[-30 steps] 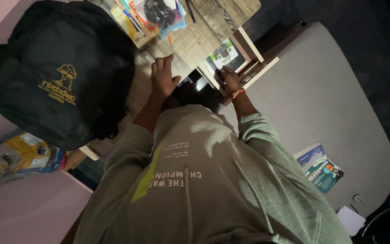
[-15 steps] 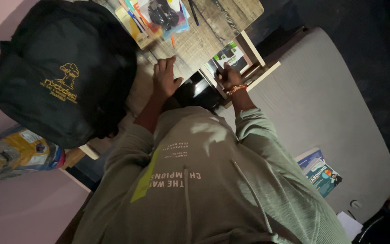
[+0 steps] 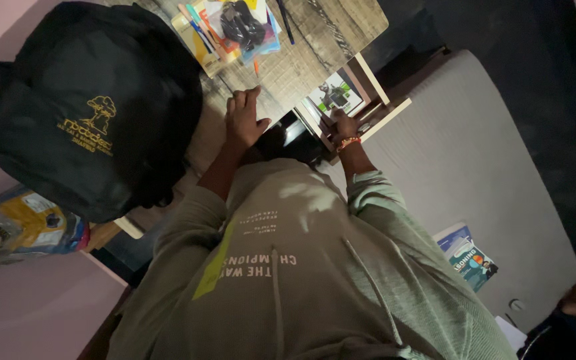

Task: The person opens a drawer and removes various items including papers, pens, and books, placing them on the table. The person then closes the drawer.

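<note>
My left hand (image 3: pixel 245 120) lies flat and open on the wooden desk top (image 3: pixel 315 53), next to a large black backpack (image 3: pixel 95 107). My right hand (image 3: pixel 343 127), with a beaded bracelet at the wrist, reaches into the open shelf (image 3: pixel 376 110) under the desk. Its fingers rest by a green and white booklet (image 3: pixel 333 93) lying there. Whether the fingers grip anything is hidden in the dim light. My grey-green hooded top fills the lower part of the view.
A pile of coloured stationery and a dark pouch (image 3: pixel 235 27) sits at the desk's far end beside a pen (image 3: pixel 285 20). A grey mattress (image 3: pixel 475 147) with books (image 3: pixel 468 257) lies to the right. A yellow and blue bag (image 3: pixel 21 230) lies at left. Another person (image 3: pixel 571 303) is at bottom right.
My right hand drew back a little from the shelf with a dark object, then went back in towards the booklet. The left hand stayed flat on the desk.
</note>
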